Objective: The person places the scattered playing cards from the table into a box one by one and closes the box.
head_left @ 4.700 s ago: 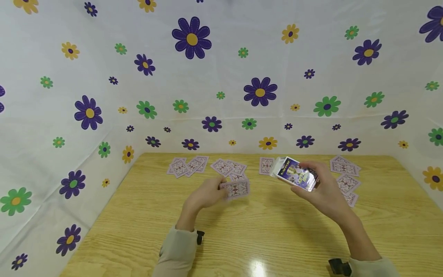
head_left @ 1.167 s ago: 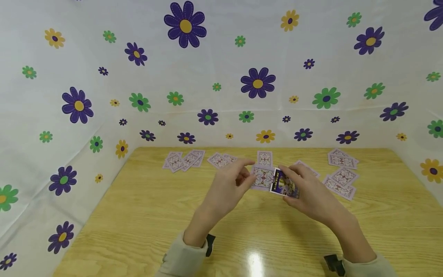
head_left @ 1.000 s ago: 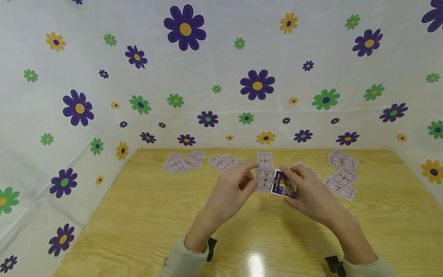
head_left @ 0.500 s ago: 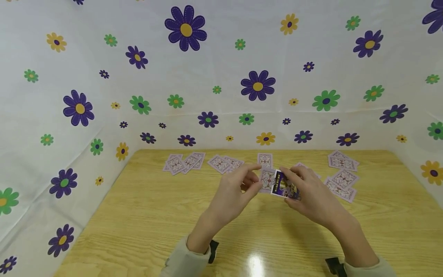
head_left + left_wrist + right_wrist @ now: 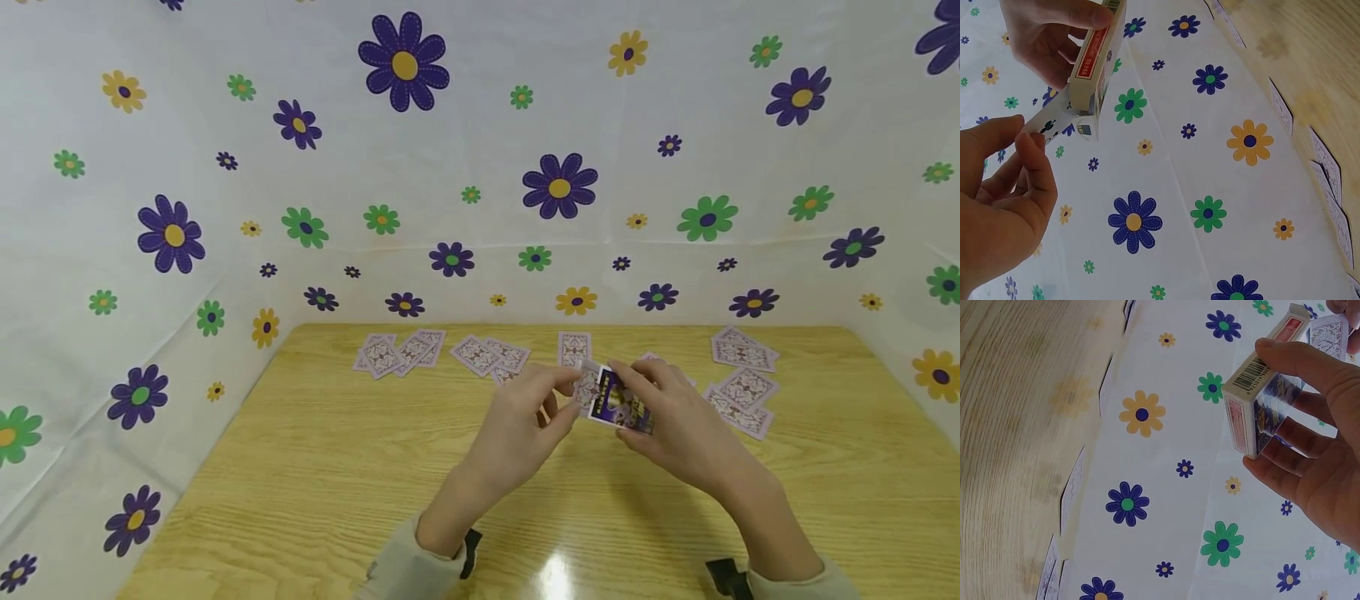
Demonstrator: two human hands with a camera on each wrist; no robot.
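One card (image 5: 586, 386) sits halfway inside the card box (image 5: 621, 406).

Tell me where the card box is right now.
In the head view the card box is held by the right hand above the table's middle, with the left hand pushing cards into it.

2 bare hands, beige sleeves (image 5: 408, 571), black wrist mounts (image 5: 471, 552)
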